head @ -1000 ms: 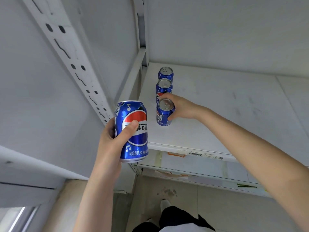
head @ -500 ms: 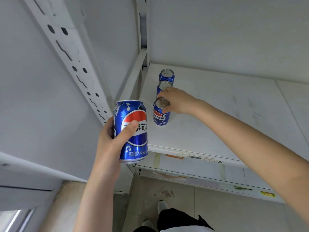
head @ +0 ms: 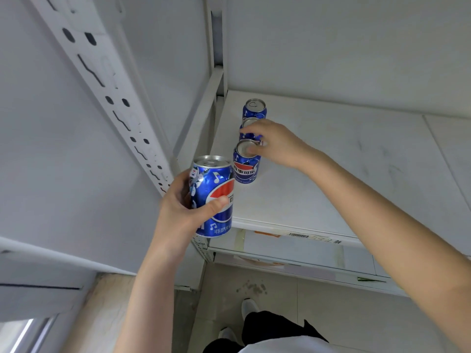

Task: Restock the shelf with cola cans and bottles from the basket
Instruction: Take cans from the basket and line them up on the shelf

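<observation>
Three blue cola cans stand in a row along the left side of the white shelf board (head: 331, 174): a back can (head: 254, 109), a middle can (head: 248, 122) and a front can (head: 246, 169). My right hand (head: 277, 143) hovers over the row, its thumb tip on the front can's lid and its fingers reaching over the middle can, partly hiding it. My left hand (head: 178, 215) grips a fourth blue cola can (head: 214, 197) upright, in front of the shelf's left front corner. The basket is out of view.
A white perforated upright post (head: 107, 93) runs diagonally at the left. The shelf's side rail (head: 201, 118) borders the cans. A lower shelf edge with price labels (head: 293, 235) sits below. My shoe (head: 248, 305) stands on the tiled floor.
My right hand slid the front can back toward the row, then shifted from gripping its side to lying over its lid. My left hand raised its can closer to the shelf edge.
</observation>
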